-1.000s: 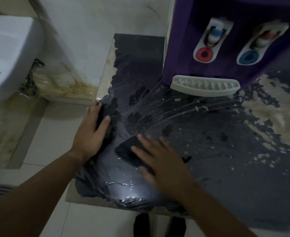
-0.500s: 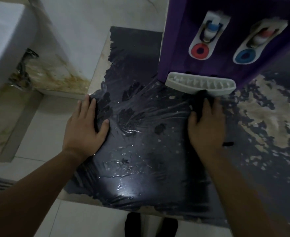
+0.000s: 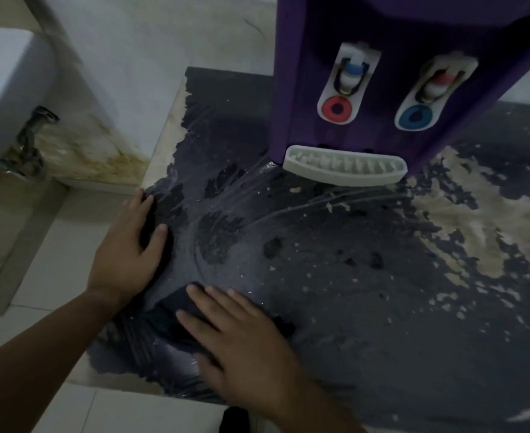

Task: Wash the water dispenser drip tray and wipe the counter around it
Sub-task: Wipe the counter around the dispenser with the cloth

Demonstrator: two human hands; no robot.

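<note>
Your left hand lies flat on the left edge of the wet surface, grip apart, holding nothing. Your right hand presses a dark cloth down with straight fingers, grip apart too. Farther right, the white drip tray sits at the foot of the purple dispenser.

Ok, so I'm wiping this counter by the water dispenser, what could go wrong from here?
1. Water sheens on the counter up to its front edge; pushed by the cloth under your right hand, it may drip onto the floor tiles and make them slippery.
2. The dark coating has flaked off in patches; rubbing there could lift more.
3. The drip tray juts out from the dispenser; a wide sweep might knock it loose.
</note>
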